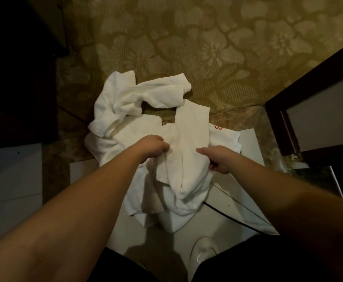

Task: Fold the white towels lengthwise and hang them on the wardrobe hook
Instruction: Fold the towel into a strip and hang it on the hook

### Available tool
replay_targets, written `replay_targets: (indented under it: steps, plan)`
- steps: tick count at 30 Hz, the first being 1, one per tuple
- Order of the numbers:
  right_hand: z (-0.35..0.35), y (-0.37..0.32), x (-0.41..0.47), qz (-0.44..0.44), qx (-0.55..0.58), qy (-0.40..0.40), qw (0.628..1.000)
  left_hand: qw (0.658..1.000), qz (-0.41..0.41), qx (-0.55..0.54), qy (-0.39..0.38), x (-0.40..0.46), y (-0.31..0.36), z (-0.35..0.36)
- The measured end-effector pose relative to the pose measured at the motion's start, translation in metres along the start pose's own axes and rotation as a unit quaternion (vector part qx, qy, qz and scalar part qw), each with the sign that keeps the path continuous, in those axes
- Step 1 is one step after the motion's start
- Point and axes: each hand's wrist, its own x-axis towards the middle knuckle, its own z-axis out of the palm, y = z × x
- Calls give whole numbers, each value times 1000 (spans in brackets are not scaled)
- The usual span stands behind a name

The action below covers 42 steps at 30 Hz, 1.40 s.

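Head view, looking down: two bare forearms reach forward over a heap of white towels [146,127] lying on the floor. The heap is crumpled, and its layers overlap so much that I cannot count the towels for certain; at least two show. One twisted towel [123,98] lies at the far left of the heap on the patterned carpet [227,47]. The towel being handled [189,159] hangs in front of the person, its upper strip rising between the hands and its lower part drooping in folds toward the person's legs.

The left hand [154,146] pinches a fold of this towel at its left edge, fingers curled into the cloth. The right hand [219,159] grips the towel's right edge, thumb stretched across the front of the fabric and the other fingers tucked behind it. The two hands are near each other but apart, with the strip of towel between them.

A red mark [218,127] shows on a corner of white cloth at the right side of the heap. Under the near part of the heap is pale tile floor [237,216], which meets the carpet there. At the right stands a dark-framed panel [288,98], and dark furniture [19,68] fills the left. One white shoe [203,249] shows at the bottom. No container is in sight.
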Motion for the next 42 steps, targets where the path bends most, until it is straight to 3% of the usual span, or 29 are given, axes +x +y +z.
replay_targets:
  steps: [4,7,10,12,14,17,20,23,26,30,37,40,42]
  plan:
    - [1,-4,-39,-114,-17,11,993,996,-30,-81,15,-33,-9,2]
    - [3,-11,-89,-186,-142,37,972,997,-49,-47,-20,-71,-5,6]
    - [8,-28,-144,-253,-258,14,932,999,-16,-22,19,-112,26,-7]
    - [12,-43,-187,-295,-309,-9,904,989,-14,-145,16,-142,57,-28]
    - [18,-55,-232,-332,-340,-27,879,962,-37,-267,-44,-176,84,-48]
    - [31,-60,-299,-348,-352,-62,867,944,-93,-308,-74,-224,109,-65]
    - [42,-58,-360,-327,-370,-108,863,936,-137,-323,-26,-270,119,-77]
    - [41,-55,-413,-305,-325,-144,883,923,-71,-378,-16,-317,121,-97]
    - [34,-65,-460,-333,-274,-97,897,908,-18,-417,-31,-378,124,-122]
    - [31,-94,-521,-427,-237,30,872,903,12,-427,-37,-463,141,-161]
    - [41,-141,-637,-516,-378,44,768,878,80,-472,-30,-608,192,-226]
    - [45,-150,-681,-523,-406,78,745,874,126,-470,4,-667,209,-246]
    - [43,-156,-710,-524,-380,94,756,871,146,-468,29,-706,215,-256]
